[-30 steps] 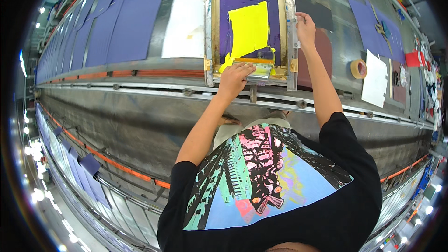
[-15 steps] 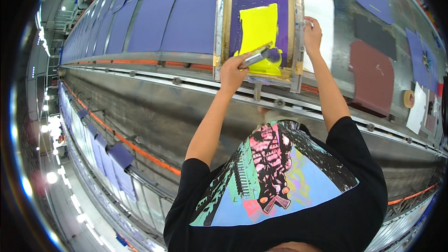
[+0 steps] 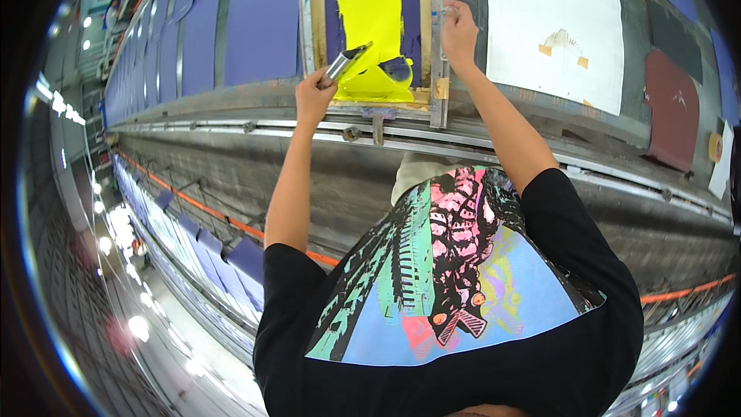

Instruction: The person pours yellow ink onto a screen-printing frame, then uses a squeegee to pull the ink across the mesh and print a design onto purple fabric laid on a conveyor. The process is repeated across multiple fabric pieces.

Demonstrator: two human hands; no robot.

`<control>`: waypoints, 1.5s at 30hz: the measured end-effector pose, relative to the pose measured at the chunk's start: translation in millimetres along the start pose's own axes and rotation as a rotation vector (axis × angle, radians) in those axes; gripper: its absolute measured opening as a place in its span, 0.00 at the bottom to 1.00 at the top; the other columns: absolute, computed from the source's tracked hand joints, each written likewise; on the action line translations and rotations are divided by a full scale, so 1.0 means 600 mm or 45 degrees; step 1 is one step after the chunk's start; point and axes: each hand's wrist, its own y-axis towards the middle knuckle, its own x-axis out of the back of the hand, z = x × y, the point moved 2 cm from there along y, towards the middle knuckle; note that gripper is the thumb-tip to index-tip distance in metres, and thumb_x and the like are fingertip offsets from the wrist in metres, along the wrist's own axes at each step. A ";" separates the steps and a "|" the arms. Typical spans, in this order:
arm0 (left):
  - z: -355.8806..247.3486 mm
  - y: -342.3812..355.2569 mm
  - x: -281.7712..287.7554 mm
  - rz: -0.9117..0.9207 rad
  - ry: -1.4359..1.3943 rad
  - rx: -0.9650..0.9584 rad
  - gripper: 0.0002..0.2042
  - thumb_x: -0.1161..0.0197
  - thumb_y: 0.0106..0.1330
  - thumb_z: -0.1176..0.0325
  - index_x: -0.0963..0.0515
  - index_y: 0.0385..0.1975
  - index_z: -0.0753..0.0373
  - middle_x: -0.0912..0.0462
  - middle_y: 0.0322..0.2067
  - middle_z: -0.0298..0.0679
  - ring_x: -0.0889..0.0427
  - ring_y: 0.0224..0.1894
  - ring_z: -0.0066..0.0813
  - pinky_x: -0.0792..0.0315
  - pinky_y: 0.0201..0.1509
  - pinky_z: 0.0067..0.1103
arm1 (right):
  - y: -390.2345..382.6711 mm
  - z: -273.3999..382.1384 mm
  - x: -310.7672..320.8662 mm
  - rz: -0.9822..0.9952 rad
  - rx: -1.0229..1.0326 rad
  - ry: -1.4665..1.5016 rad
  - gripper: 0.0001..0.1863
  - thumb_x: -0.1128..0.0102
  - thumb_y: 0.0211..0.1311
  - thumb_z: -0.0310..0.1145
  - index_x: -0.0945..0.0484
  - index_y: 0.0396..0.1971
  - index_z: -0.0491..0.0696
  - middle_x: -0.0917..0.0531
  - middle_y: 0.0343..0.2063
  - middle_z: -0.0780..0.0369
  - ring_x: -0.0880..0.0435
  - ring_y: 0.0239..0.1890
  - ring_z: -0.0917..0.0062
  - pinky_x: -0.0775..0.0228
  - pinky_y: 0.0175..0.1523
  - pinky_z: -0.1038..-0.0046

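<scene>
My left hand is wrapped round the silver handle of a squeegee, its blade end tilted over the yellow ink. The thick yellow ink forms a block on the purple screen, with a looser pool along the near end. A dark smeared gap shows in that pool. Around it runs the screen frame, a worn rectangle with patches of tape. At the frame's right side bar my right hand is closed, fingers curled against the outer edge; what exactly they grip is partly hidden.
Purple panels line the long table to the left. Right of the frame lies a white sheet with tape bits, then a maroon panel and a tape roll. A metal rail runs along the table's near edge.
The frame has shifted left along the table with both hands, uncovering the white sheet on its right. The squeegee stays in my left hand, and the near ink pool has changed shape.
</scene>
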 end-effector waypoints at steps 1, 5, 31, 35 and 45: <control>0.010 0.017 0.001 0.095 0.021 0.021 0.19 0.30 0.56 0.73 0.14 0.50 0.60 0.28 0.21 0.37 0.31 0.25 0.21 0.30 0.33 0.22 | -0.007 0.002 0.000 0.011 -0.031 -0.022 0.11 0.48 0.75 0.33 0.19 0.49 0.49 0.18 0.21 0.51 0.16 0.26 0.56 0.28 0.37 0.56; 0.033 0.069 0.019 0.373 0.074 -0.011 0.18 0.27 0.57 0.71 0.14 0.49 0.61 0.25 0.22 0.38 0.30 0.25 0.24 0.30 0.33 0.25 | -0.018 -0.006 -0.023 -0.051 -0.073 -0.125 0.11 0.48 0.75 0.34 0.18 0.48 0.50 0.18 0.21 0.51 0.15 0.27 0.56 0.28 0.37 0.56; -0.047 0.411 -0.085 0.410 0.317 -0.499 0.17 0.37 0.59 0.70 0.13 0.49 0.56 0.10 0.37 0.42 0.12 0.42 0.45 0.19 0.46 0.36 | -0.009 -0.023 -0.050 -0.168 -0.102 -0.452 0.11 0.47 0.75 0.35 0.18 0.49 0.52 0.21 0.18 0.51 0.17 0.24 0.54 0.29 0.36 0.56; -0.057 0.365 -0.133 0.138 0.450 -0.722 0.18 0.39 0.59 0.75 0.14 0.48 0.52 0.11 0.42 0.37 0.14 0.46 0.41 0.22 0.47 0.38 | -0.008 -0.031 -0.047 -0.138 -0.123 -0.463 0.11 0.47 0.76 0.36 0.18 0.49 0.51 0.22 0.17 0.53 0.19 0.22 0.56 0.30 0.34 0.56; 0.012 0.101 -0.102 0.040 0.302 -0.924 0.19 0.37 0.56 0.79 0.16 0.46 0.51 0.12 0.44 0.29 0.15 0.46 0.34 0.28 0.47 0.35 | -0.008 -0.022 -0.045 -0.152 -0.153 -0.437 0.10 0.48 0.76 0.34 0.18 0.48 0.50 0.24 0.15 0.56 0.23 0.18 0.65 0.33 0.31 0.60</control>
